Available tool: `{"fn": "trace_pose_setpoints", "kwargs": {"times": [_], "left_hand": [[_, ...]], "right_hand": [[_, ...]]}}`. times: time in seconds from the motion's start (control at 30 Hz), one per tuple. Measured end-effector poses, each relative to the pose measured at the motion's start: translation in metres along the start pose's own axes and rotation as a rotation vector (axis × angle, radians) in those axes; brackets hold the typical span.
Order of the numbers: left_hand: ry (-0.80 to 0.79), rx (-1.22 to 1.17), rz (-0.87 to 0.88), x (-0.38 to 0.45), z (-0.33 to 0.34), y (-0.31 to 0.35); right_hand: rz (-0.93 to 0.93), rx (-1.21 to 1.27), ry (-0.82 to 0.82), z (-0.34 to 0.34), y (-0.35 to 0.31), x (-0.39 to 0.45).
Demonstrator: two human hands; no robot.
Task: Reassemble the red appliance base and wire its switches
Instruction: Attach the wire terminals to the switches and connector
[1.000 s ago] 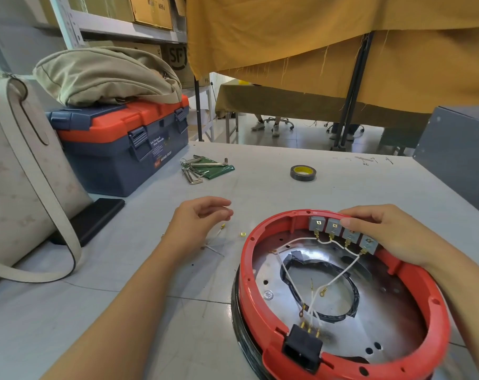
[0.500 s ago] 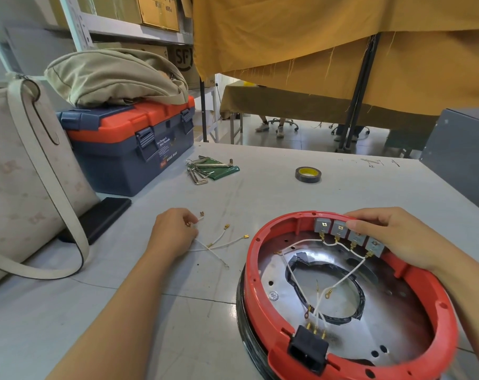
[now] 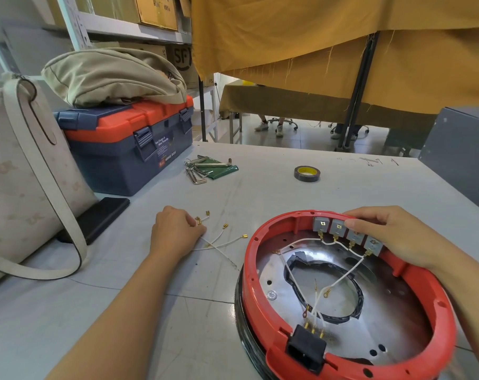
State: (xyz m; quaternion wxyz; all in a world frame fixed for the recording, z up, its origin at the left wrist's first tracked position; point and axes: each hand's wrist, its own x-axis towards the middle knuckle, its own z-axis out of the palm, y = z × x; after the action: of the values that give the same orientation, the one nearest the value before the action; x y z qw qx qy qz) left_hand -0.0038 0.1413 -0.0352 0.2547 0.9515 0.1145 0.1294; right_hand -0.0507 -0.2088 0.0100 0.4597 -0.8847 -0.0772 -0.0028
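Sitting on the table (image 3: 260,165): rigid red appliance base (image 3: 263,319), right hand (image 3: 397,237) steadying its switches (image 3: 345,234). Left hand (image 3: 175,234) pinching loose white wires (image 3: 222,239), looking limp and light; gripping near brass terminals seeming best.

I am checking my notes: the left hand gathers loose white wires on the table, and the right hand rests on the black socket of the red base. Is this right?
Not quite. In the head view the right hand rests on the grey switches at the far rim of the red base, not the black socket. The left hand does gather the white wires.

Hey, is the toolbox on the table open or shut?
Shut: the toolbox has its orange lid down, with a khaki bag lying on top.
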Motion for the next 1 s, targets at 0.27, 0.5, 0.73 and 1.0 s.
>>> {"fn": "trace_pose_setpoints", "kwargs": {"times": [0.27, 0.5, 0.73, 1.0], "left_hand": [[0.047, -0.588, -0.008, -0.007, -0.005, 0.011], [0.027, -0.854, 0.02, -0.009, -0.012, 0.014], [-0.049, -0.759, 0.024, -0.012, -0.01, 0.017], [-0.129, -1.085, -0.081, -0.009, -0.013, 0.019]], "right_hand": [[0.002, 0.017, -0.005, 0.0, 0.001, 0.0], [-0.005, 0.008, -0.007, 0.0, 0.001, 0.0], [0.005, -0.003, -0.008, 0.0, 0.004, 0.001], [-0.006, -0.002, -0.01, 0.0, 0.001, 0.0]]}}
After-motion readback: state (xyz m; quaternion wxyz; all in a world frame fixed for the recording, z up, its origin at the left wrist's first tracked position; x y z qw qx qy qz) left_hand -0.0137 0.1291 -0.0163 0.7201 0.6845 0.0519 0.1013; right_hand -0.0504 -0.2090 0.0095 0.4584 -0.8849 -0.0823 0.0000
